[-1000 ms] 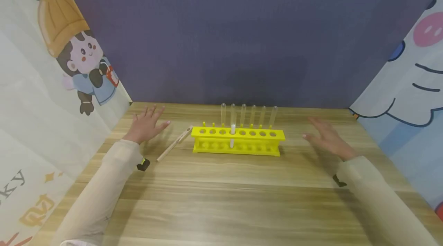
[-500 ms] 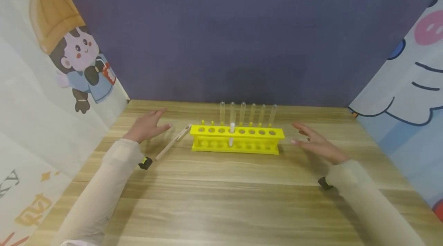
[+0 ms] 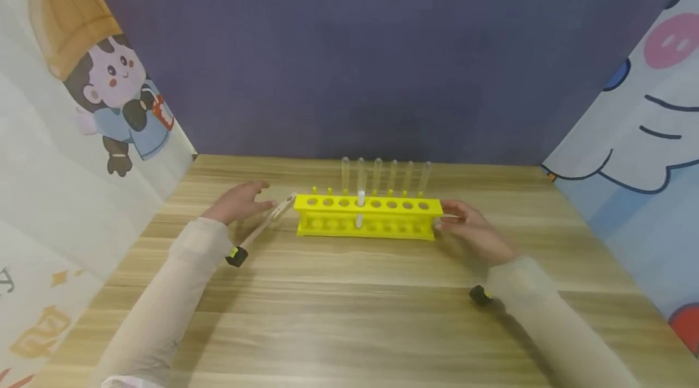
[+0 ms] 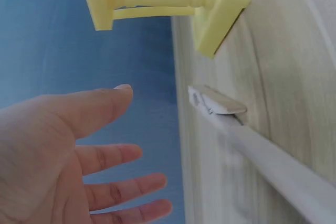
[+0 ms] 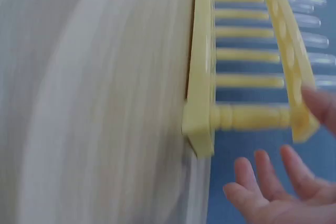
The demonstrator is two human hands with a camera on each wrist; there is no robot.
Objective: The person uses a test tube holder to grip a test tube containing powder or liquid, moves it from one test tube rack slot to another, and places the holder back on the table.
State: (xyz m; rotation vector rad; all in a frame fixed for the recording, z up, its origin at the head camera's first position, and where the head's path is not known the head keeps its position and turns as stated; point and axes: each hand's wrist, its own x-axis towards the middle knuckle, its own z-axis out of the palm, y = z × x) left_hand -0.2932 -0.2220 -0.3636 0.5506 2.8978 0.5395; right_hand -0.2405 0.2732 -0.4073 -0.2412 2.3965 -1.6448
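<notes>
The rack (image 3: pixel 382 212) stands upright on the tabletop (image 3: pixel 349 315), left to right across the middle, its long sides roughly parallel to the far edge. A white tube (image 3: pixel 361 198) stands in the fourth hole from the left. Six test tubes (image 3: pixel 378 175) sit inverted in a row along the far side, and two pegs (image 3: pixel 321 191) project to the left of that row.

The right hand (image 3: pixel 474 230) is at the right end of the rack, thumb and fingers apart. The thumb overlaps the top plate in the right wrist view; contact cannot be determined. The left hand (image 3: pixel 237 201) is raised above the tabletop to the left of the rack, thumb and fingers apart, the thumb pointing right. Just beside it, the wooden clamp (image 3: pixel 283 208) lies aslant, its far end directed at the left end of the rack and its near end toward the left wrist.

Room on the near side is a wide band of wood between the two sleeves (image 3: pixel 188 266). Room on the far side is a narrow strip, bounded by the dark panel (image 3: pixel 349 54) at the far edge. Printed sheets (image 3: pixel 49 151) border the tabletop at left and right.
</notes>
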